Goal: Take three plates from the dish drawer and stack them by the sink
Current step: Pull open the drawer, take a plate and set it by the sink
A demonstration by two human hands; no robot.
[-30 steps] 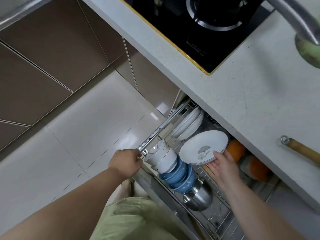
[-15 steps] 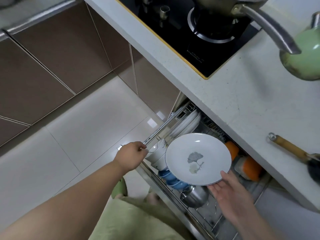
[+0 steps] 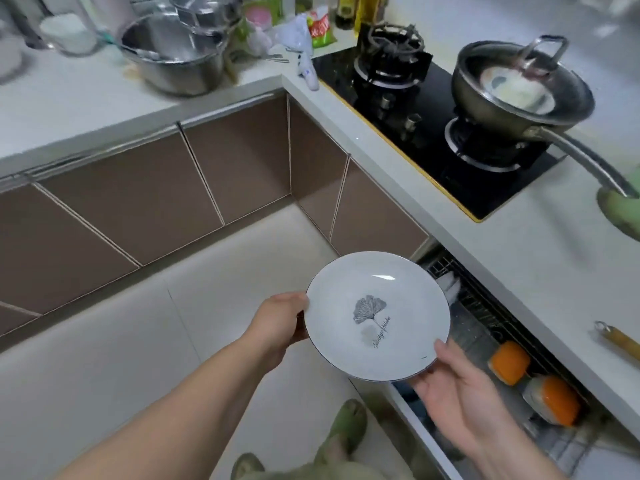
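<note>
Above the open dish drawer (image 3: 491,341), a white plate (image 3: 377,317) with a grey leaf print is held roughly level, face up, between both hands, clear of the rack and of the tabletop (image 3: 519,258). The left hand (image 3: 280,323) grips the plate's left rim, fingers curled under and thumb on the edge. The right hand (image 3: 460,396) is spread fairly wide beneath the near right rim, thumb resting on top, more cradling than pinching.

This looks like the carry of one plate toward the sink, which is not in sight here. To do it well, keep the plate flat, let one hand take a firm hold before the other lets go, and lift it over the tabletop edge rather than skimming it. More white plates stand in the rack behind, partly hidden, so how many remain is unclear.
</note>
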